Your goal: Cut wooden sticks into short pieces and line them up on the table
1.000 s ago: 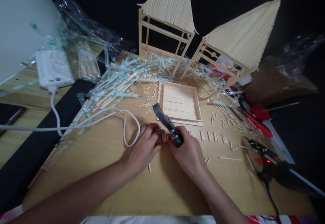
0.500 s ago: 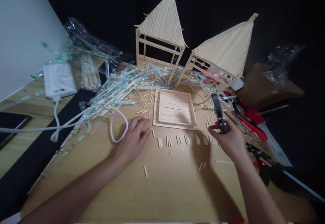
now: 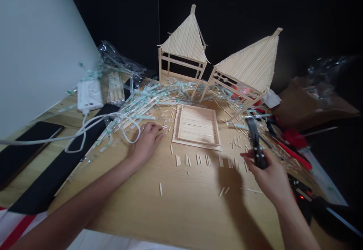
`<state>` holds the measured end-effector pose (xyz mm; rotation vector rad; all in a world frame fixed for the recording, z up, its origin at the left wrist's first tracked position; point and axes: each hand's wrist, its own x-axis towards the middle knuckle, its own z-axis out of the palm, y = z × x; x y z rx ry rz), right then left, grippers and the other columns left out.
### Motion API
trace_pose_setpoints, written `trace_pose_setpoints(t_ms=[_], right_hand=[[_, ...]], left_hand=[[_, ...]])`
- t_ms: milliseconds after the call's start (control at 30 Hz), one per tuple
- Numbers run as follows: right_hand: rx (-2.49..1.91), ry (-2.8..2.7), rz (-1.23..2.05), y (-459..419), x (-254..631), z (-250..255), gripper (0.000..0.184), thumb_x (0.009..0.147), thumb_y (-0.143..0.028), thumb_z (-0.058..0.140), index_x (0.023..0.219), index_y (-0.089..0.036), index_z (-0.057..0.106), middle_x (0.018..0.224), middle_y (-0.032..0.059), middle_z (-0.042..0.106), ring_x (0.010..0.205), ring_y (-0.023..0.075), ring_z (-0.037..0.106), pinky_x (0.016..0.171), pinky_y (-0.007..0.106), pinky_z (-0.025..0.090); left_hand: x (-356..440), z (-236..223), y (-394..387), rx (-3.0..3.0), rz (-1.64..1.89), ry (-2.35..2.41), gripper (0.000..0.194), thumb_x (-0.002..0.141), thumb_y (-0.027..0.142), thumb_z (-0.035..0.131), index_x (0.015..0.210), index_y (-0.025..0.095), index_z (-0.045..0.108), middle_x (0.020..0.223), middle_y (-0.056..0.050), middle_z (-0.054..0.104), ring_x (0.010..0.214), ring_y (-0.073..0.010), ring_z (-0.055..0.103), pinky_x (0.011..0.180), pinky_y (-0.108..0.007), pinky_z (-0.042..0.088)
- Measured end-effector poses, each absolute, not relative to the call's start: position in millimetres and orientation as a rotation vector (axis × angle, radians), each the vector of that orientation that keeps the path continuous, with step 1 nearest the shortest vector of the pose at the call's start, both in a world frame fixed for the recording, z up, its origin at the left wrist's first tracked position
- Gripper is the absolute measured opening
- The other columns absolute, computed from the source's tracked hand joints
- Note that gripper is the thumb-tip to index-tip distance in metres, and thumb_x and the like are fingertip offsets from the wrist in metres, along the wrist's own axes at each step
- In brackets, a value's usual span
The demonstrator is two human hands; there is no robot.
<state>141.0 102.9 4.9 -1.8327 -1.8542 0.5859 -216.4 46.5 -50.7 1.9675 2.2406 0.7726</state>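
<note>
My left hand (image 3: 146, 140) rests on the table at left, fingers stretched out with thumb apart. Its fingertips are beside a short wooden stick piece (image 3: 165, 127). My right hand (image 3: 266, 172) is wrapped around a black hand tool (image 3: 257, 148) with shiny metal spots, held upright above the table; its exact kind is unclear. Between the hands lies a square wooden stick panel (image 3: 197, 123) with a raised frame. In front of it, short cut sticks (image 3: 208, 160) lie in small groups in a row. A single stick piece (image 3: 160, 189) lies nearer me.
Two stick-built pavilion models (image 3: 184, 40) with pointed roofs stand behind. Plastic wrappers (image 3: 141, 101) and sticks are heaped at back left. A white power bank (image 3: 89, 96) with a cable (image 3: 98, 118) and a phone (image 3: 28, 144) are left. Red-handled tools (image 3: 295, 155) lie right.
My left hand has moved away from me, towards the loose stick pieces left of the panel. My right hand still grips the black tool. The camera view has shifted.
</note>
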Motion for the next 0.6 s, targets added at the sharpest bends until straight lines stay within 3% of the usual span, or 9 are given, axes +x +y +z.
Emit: trace_pose_setpoints(t_ms=[167,267,333,467,600], right_hand=[[-1.657,-2.304,0.694,44.0,152.8,4.7,0.033,0.078,-0.035,0.056,0.109,-0.024,0.054,0.088,0.0062,0.068,0.073,0.0215,0.064,0.064,0.03,0.05],[-1.333,-2.629,0.65,10.3,152.8,-9.0,0.051,0.071,-0.023,0.06,0.121,-0.026,0.051,0.11,0.0099,0.062,0.097,0.0255,0.06,0.082,0.035,0.049],[-1.136,-2.775,0.555,-5.5,152.3,-22.6,0.064,0.065,-0.022,0.066,0.127,-0.027,0.049,0.112,0.0095,0.062,0.098,0.0264,0.059,0.082,0.036,0.049],[-0.984,-2.837,0.242,-20.1,154.4,-46.6,0.069,0.067,-0.042,0.07,0.13,-0.024,0.047,0.112,0.0109,0.06,0.096,0.0265,0.059,0.078,0.036,0.05],[-0.908,-2.79,-0.04,-19.5,154.4,-56.9,0.077,0.068,-0.067,0.058,0.128,-0.02,0.05,0.114,0.0132,0.059,0.1,0.0295,0.056,0.085,0.042,0.044]], left_hand=[[-214.3,-43.5,57.8,1.984,0.609,2.332,0.015,0.087,0.025,0.049,0.093,0.015,0.058,0.098,-0.009,0.054,0.097,-0.0258,0.05,0.085,-0.04,0.042],[-213.1,-41.9,63.3,1.982,0.591,2.342,0.011,0.087,0.021,0.048,0.086,0.015,0.058,0.094,-0.009,0.056,0.094,-0.0257,0.049,0.084,-0.039,0.041],[-211.9,-41.3,64.4,1.991,0.616,2.34,0.011,0.087,0.021,0.048,0.084,0.016,0.058,0.093,-0.009,0.057,0.093,-0.0253,0.049,0.084,-0.038,0.04],[-212.6,-41.4,63.4,1.99,0.65,2.344,0.012,0.088,0.023,0.047,0.086,0.017,0.056,0.089,-0.007,0.06,0.09,-0.0244,0.05,0.081,-0.036,0.04],[-218.9,-42.3,66.2,1.998,0.586,2.418,0.013,0.088,0.022,0.046,0.085,0.017,0.058,0.087,-0.008,0.061,0.088,-0.0258,0.052,0.079,-0.037,0.041]])
